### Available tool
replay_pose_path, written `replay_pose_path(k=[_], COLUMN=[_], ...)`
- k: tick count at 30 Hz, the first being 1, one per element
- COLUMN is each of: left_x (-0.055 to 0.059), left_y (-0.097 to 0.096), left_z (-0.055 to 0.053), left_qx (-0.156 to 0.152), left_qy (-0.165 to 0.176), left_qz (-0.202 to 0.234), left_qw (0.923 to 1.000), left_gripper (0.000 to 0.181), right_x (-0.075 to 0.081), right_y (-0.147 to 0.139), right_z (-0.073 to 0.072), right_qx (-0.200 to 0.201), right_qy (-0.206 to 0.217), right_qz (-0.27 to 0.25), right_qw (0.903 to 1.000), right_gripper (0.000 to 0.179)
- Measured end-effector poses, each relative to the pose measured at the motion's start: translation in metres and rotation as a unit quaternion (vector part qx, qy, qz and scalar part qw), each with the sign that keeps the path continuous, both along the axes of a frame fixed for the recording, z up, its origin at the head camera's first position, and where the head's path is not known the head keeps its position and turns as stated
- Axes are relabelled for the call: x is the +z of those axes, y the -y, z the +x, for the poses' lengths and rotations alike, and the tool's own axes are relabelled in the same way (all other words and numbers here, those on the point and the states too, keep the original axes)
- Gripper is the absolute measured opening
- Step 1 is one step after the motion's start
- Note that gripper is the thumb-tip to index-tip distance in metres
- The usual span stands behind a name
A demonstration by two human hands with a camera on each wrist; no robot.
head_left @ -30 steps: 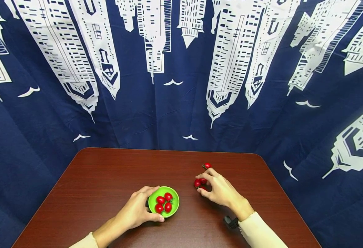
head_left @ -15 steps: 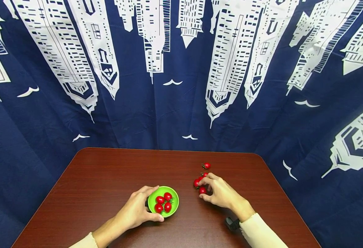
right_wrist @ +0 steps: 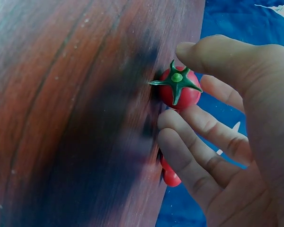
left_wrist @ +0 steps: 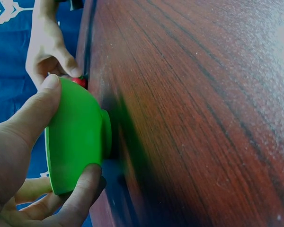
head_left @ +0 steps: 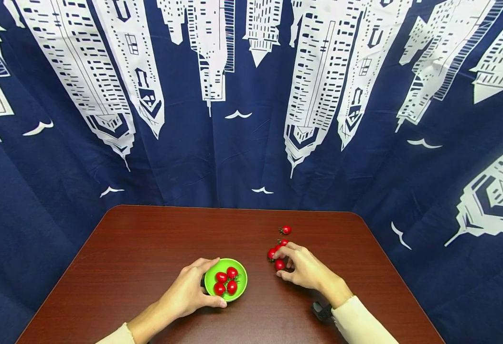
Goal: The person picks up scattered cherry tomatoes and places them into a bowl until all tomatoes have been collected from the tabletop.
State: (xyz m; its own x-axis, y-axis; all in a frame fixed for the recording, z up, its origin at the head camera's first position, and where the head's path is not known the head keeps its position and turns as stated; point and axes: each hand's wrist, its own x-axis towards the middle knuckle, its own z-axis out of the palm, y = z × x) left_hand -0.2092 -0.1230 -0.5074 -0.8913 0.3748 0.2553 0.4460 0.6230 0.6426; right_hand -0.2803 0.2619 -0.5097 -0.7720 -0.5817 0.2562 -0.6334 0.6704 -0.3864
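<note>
My left hand (head_left: 191,289) grips a green bowl (head_left: 243,290) by its side, thumb at the near edge and fingers at the far edge. Several red cherry tomatoes (head_left: 221,277) with green stems lie inside it. From the left wrist, the green bowl (left_wrist: 75,137) appears side-on with a short foot. To the right, my right hand (head_left: 305,270) has thumb and fingers spread around a cherry tomato (head_left: 279,264) on the table. The right wrist view shows this cherry tomato (right_wrist: 187,96) stem first, the thumb above it and fingers beyond; firm contact cannot be made out.
More cherry tomatoes (head_left: 272,253) cluster just beyond the right fingertips, partly covered by them. A single cherry tomato (head_left: 286,230) lies farther back on the brown wooden table (head_left: 169,234). Behind the table hangs a navy cloth (head_left: 234,157) printed with white buildings.
My right hand has drawn slightly back and toward the near side, and its fingers have spread, uncovering the nearest cherry tomato. The left hand and bowl stay in place.
</note>
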Motion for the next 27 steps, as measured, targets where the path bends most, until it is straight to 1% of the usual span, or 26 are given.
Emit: replay_pose_path(k=[8,15,20,27], left_x=[-0.0011,-0.0023,-0.0026,-0.0019], left_y=[-0.0003,-0.0001,-0.0002,-0.0007], left_z=[0.0004,0.0006,0.0007,0.0000], left_qx=[0.000,-0.001,0.002,0.002], left_qy=[0.001,0.002,0.004,-0.004], left_qz=[0.002,0.004,0.003,0.004], left_qw=[1.0000,1.0000,1.0000,1.0000], left_gripper=[0.108,0.108,0.108,0.107], right_x=[-0.0022,-0.0030,-0.0024,-0.0026], right_y=[0.0014,0.0032,0.0046,0.0064], right_z=[0.0019,0.0029,0.0037,0.0033], right_qx=[0.012,0.028,0.030,0.035], right_qy=[0.013,0.001,0.009,0.016], right_qz=[-0.002,0.006,0.013,0.016], right_qw=[0.9998,0.9996,0.9994,0.9991], right_gripper=[0.029,0.030,0.029,0.028])
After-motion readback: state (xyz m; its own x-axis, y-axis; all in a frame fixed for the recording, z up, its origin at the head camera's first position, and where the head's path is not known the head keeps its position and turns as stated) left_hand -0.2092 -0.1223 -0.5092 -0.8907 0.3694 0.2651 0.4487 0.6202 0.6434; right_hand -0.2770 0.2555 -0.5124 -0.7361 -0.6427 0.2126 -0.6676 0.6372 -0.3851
